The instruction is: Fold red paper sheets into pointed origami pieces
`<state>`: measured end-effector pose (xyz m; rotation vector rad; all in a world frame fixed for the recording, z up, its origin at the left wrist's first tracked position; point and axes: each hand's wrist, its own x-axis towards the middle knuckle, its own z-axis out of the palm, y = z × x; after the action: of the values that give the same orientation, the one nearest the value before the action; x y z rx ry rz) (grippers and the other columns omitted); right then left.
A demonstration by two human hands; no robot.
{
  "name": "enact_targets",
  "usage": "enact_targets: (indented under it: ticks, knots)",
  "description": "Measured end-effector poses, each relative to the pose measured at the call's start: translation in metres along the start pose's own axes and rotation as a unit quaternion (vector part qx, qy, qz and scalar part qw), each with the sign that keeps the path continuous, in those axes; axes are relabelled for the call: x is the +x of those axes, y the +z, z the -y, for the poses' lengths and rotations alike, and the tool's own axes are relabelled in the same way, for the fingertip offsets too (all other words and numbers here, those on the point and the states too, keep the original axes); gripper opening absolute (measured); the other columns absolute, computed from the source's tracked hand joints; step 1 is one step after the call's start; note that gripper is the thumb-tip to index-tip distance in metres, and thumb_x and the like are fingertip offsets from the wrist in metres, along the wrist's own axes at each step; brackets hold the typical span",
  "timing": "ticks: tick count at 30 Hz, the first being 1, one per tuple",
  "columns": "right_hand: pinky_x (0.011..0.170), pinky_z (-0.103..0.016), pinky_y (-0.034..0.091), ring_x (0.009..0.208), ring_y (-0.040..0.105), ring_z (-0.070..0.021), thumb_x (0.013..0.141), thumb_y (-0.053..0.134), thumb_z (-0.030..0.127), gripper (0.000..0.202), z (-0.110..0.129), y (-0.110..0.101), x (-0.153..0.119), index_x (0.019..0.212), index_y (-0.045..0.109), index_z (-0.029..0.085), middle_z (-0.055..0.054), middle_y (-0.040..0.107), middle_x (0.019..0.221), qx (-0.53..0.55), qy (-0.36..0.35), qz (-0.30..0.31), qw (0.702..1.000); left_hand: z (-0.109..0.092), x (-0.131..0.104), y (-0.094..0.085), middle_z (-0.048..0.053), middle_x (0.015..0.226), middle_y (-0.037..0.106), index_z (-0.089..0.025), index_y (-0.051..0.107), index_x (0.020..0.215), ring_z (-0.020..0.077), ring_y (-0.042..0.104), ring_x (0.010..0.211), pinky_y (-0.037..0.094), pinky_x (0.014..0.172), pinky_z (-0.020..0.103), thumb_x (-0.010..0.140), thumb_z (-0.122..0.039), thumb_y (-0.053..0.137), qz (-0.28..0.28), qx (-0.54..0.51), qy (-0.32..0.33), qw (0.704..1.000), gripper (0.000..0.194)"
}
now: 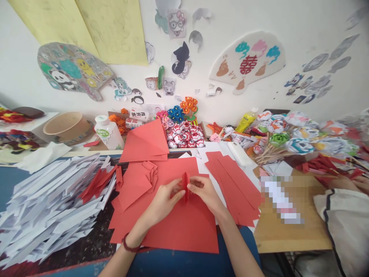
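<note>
A small folded piece of red paper (186, 187) stands upright between my two hands, held above a large red paper sheet (184, 238). My left hand (165, 198) pinches its left side with thumb and fingers. From the right, my right hand (206, 190) grips the same piece, thumb toward me. Left of my hands, several small folded red papers (150, 173) rest on a red sheet. Behind them lies another stack of red sheets (145, 142). Cut red strips (233, 188) are spread right of my right hand.
A large heap of folded white paper strips (57, 207) covers the left, with red folded pieces (99, 182) on it. A white bottle (108, 132) and paper flowers (186, 134) line the back. At right, another person's sleeve (343, 219) rests by a wooden table (296, 238).
</note>
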<state>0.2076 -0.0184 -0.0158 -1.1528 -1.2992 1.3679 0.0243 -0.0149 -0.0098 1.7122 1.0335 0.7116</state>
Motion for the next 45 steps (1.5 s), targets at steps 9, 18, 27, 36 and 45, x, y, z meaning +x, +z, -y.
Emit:
enact_targets:
  ticks: [9, 18, 27, 36, 45]
  knots:
    - [0.052, -0.024, 0.042, 0.052, 0.053, -0.0133, 0.087, 0.055, 0.038, 0.035, 0.0, 0.008, -0.008, 0.058, 0.056, 0.018, 0.003, 0.051, 0.054, -0.13, 0.034, 0.016, 0.991, 0.01, 0.005, 0.002, 0.001, 0.075, 0.068, -0.019, 0.062, 0.082, 0.0137, 0.06, 0.063, 0.039, 0.061, 0.023, 0.091, -0.031, 0.049, -0.15, 0.189, -0.047, 0.969, 0.02]
    - [0.051, -0.028, 0.039, 0.052, 0.06, -0.018, 0.085, 0.06, 0.033, 0.022, -0.02, 0.025, -0.006, 0.067, 0.063, 0.021, -0.001, 0.066, 0.059, -0.369, 0.035, -0.16, 0.915, 0.011, 0.003, 0.017, 0.003, 0.072, 0.063, -0.019, 0.054, 0.07, 0.0187, 0.058, 0.071, 0.034, 0.06, 0.027, 0.091, -0.021, 0.048, -0.182, 0.403, -0.044, 0.896, 0.022]
    - [0.059, -0.028, 0.041, 0.068, 0.063, -0.018, 0.093, 0.052, 0.023, 0.016, -0.03, 0.036, -0.01, 0.086, 0.066, 0.02, -0.004, 0.067, 0.079, -0.484, -0.103, -0.202, 0.845, 0.024, -0.004, 0.026, 0.003, 0.072, 0.061, -0.019, 0.058, 0.074, 0.0188, 0.055, 0.072, 0.036, 0.062, 0.03, 0.093, -0.016, 0.046, -0.218, 0.478, 0.032, 0.85, 0.023]
    - [0.07, -0.028, 0.049, 0.08, 0.062, -0.0183, 0.094, 0.048, 0.01, 0.025, -0.032, 0.034, -0.019, 0.1, 0.071, 0.019, -0.006, 0.068, 0.088, -0.512, -0.185, -0.151, 0.825, 0.023, -0.011, 0.017, 0.003, 0.095, 0.068, -0.024, 0.07, 0.099, 0.0188, 0.057, 0.085, 0.044, 0.076, 0.032, 0.092, -0.018, 0.052, -0.184, 0.359, 0.041, 0.914, 0.02]
    - [0.074, -0.03, 0.052, 0.085, 0.06, -0.0191, 0.097, 0.044, 0.014, 0.029, -0.036, 0.03, -0.021, 0.11, 0.07, 0.02, -0.007, 0.065, 0.091, -0.464, -0.197, -0.124, 0.855, 0.035, -0.01, 0.013, 0.005, 0.093, 0.066, -0.024, 0.072, 0.102, 0.0175, 0.059, 0.086, 0.048, 0.077, 0.03, 0.092, -0.016, 0.051, -0.166, 0.234, 0.065, 0.956, 0.024]
